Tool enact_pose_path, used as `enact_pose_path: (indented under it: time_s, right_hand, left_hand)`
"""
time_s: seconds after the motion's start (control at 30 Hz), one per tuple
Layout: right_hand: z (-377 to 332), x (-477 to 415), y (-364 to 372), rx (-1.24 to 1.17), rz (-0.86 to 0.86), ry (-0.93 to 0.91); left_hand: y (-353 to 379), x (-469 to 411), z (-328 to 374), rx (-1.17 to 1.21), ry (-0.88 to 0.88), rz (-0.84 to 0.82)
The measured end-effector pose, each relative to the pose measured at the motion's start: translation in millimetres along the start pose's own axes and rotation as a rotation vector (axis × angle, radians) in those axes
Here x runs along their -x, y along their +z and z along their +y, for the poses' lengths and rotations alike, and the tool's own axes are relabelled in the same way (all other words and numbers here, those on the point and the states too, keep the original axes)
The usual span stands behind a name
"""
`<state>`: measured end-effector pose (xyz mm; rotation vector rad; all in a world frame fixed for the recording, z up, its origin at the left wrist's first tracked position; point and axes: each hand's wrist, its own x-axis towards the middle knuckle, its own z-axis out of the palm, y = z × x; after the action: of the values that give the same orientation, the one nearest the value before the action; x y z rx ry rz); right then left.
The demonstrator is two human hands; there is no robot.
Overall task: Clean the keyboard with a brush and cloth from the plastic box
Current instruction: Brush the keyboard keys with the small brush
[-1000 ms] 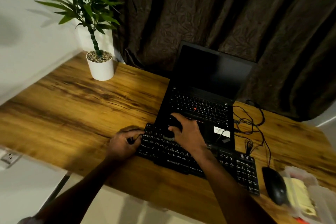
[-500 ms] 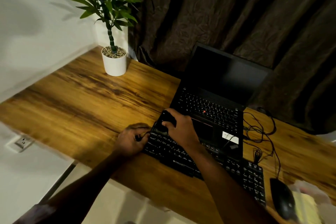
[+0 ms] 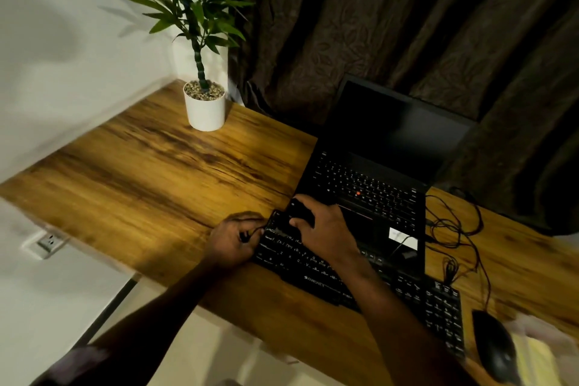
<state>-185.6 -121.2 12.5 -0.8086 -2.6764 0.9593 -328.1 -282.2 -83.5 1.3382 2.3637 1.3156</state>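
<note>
Gripping the black brush, probably light and rigid, by its body, your right hand works the keyboard at lower centre; your left hand curls round its left edge.

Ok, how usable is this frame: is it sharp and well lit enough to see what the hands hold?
Head view: dim warm light, so the black external keyboard and the dark object in the right hand merge; motion blur smears the left hand and the clear plastic box at lower right.
</note>
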Motion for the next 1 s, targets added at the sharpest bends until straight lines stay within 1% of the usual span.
enact_pose_path:
  time_s: [0.07,0.23,0.33,0.5,0.6,0.73,0.87,1.0]
  right_hand:
    - [-6,-1,2,0.001,-0.001,-0.026]
    - [-18,-5,12,-0.023,-0.034,0.051]
    - [-14,-3,5,0.006,-0.026,0.003]
    - [-13,-1,-10,0.152,-0.035,-0.049]
    - [-20,-4,-2,0.097,-0.040,-0.038]
    - [-25,-5,8,0.001,-0.032,0.024]
    - [-15,-6,-1,0.058,-0.058,-0.018]
    - [-14,-8,-9,0.191,-0.068,-0.034]
  left_hand:
    - [1,-1,-3,-0.012,0.003,-0.009]
    - [1,-2,-8,-0.040,0.031,-0.048]
    - [1,-1,-5,-0.044,0.004,-0.019]
    - [0,0,-3,-0.029,-0.016,-0.015]
    - [-1,0,1,-0.038,-0.012,-0.015]
    - [0,-2,-1,-0.060,-0.001,-0.024]
    - [3,-2,-8,-0.057,-0.023,-0.035]
    - [6,-2,-11,-0.056,-0.031,-0.022]
